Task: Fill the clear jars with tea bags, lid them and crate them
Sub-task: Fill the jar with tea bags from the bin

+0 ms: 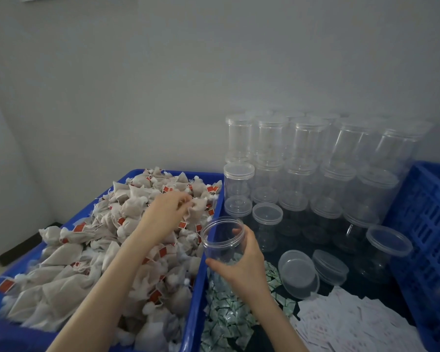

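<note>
My right hand [241, 265] grips an open clear jar [222, 238] with no lid, held upright beside the right wall of the blue bin [201, 283]. The jar looks empty. My left hand [169, 210] reaches into the heap of tea bags [87, 252] in that bin and pinches one tea bag [197, 208] near the heap's far right. The bags are beige mesh pouches with strings and red tags.
Several lidded clear jars [313, 158] stand stacked in two tiers against the wall. Two loose lids [299, 274] lie on the dark table. Small green sachets [229, 316] and white paper slips [353, 323] lie at the front. A blue slatted crate [427, 232] stands at the right.
</note>
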A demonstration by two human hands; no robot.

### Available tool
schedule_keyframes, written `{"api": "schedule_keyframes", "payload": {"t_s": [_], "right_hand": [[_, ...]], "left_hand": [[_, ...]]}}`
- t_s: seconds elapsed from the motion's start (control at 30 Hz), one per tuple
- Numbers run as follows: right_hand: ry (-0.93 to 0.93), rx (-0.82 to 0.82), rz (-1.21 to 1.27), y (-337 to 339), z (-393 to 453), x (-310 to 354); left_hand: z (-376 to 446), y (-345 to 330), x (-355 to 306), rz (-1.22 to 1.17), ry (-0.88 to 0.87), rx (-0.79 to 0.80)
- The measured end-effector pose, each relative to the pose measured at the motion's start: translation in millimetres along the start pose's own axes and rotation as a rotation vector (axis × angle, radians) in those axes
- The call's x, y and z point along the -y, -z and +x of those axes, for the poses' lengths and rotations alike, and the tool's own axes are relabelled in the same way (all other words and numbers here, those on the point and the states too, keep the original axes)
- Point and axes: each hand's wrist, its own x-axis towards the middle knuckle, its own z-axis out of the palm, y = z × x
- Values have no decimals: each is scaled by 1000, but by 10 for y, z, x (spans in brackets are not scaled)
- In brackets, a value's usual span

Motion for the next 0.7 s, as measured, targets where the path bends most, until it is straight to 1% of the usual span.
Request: {"api": "schedule_keyframes", "payload": {"t_s": [0.13, 0.17, 0.2, 0.23, 0.37, 0.4, 0.43, 0.47, 0.53, 0.57, 0.6, 0.63, 0.67, 0.7], "right_hand": [[-1, 17, -11, -22, 9, -15], [1, 14, -5, -31, 6, -19], [1, 10, 4, -40, 0, -19], [0, 5, 12, -49, -6, -18], [16, -31, 50, -47, -14, -4], [17, -35, 53, -41, -13, 2], [21, -40, 51, -33, -17, 11], [26, -44, 49, -24, -25, 21], [33, -48, 36, 0, -37, 23], [25, -45, 45, 11, -42, 12], [13, -36, 72, 22, -47, 8], [8, -29, 86, 30, -50, -1], [6, -26, 92, 35, -53, -2], [11, -27, 81, 40, -56, -4]], "left_hand": [[-26, 192, -289, -250, -121, -97], [-36, 224, -352, -280, -158, -97], [-48, 240, -399, -279, -193, -63], [-55, 234, -434, -233, -224, 4], [-61, 23, -510, 137, -345, 369], [-59, -37, -507, 165, -352, 432], [-52, -66, -501, 140, -353, 459], [-39, -65, -481, 52, -341, 442], [45, -49, -341, -113, -255, 285], [109, -56, -218, -88, -175, 190], [165, -76, -77, 25, -86, 120], [206, -109, 72, 196, 8, 89], [222, -151, 221, 370, 94, 104], [226, -203, 349, 515, 152, 153]]}}
